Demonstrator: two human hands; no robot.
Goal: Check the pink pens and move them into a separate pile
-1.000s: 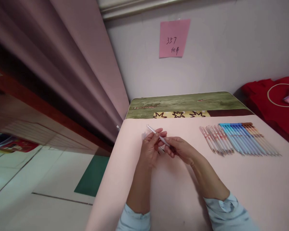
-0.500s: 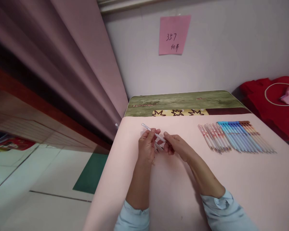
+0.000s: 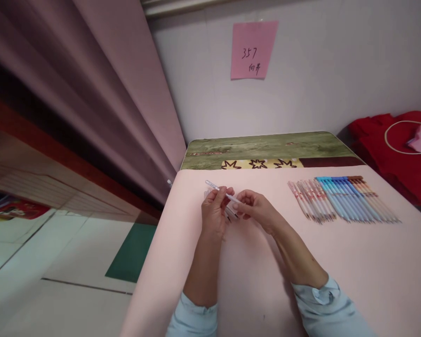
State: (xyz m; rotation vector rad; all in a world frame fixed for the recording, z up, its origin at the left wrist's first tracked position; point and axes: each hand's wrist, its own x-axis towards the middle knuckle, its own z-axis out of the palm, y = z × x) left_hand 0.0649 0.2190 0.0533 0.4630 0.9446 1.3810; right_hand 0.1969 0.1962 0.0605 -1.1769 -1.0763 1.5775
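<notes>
Between the thumb and fingers of my left hand (image 3: pixel 214 210) is a slim white pen (image 3: pixel 211 185), tilted with its printed end up to the left. My right hand (image 3: pixel 256 208) pinches the pen's lower right end, thumb and fingertips closed on it. Under my hands lie several more pale pens (image 3: pixel 230 215), mostly hidden by my fingers; their dark tips show between the two hands. Farther right on the pink tabletop, red-and-white pens (image 3: pixel 312 201) lie side by side, beside a row of blue pens (image 3: pixel 347 201) and brown-capped pens (image 3: pixel 370 196).
The pink cover (image 3: pixel 259 281) lies over a table whose green board (image 3: pixel 266 147) shows at the back. A mauve curtain (image 3: pixel 126 93) hangs at the left. Red cloth (image 3: pixel 386 145) sits beyond the right edge. A pink note (image 3: pixel 253 50) is on the wall.
My right hand has shifted slightly left and its fingers have regripped the pen's lower end, the thumb now lying along it. My left hand has stayed nearly still.
</notes>
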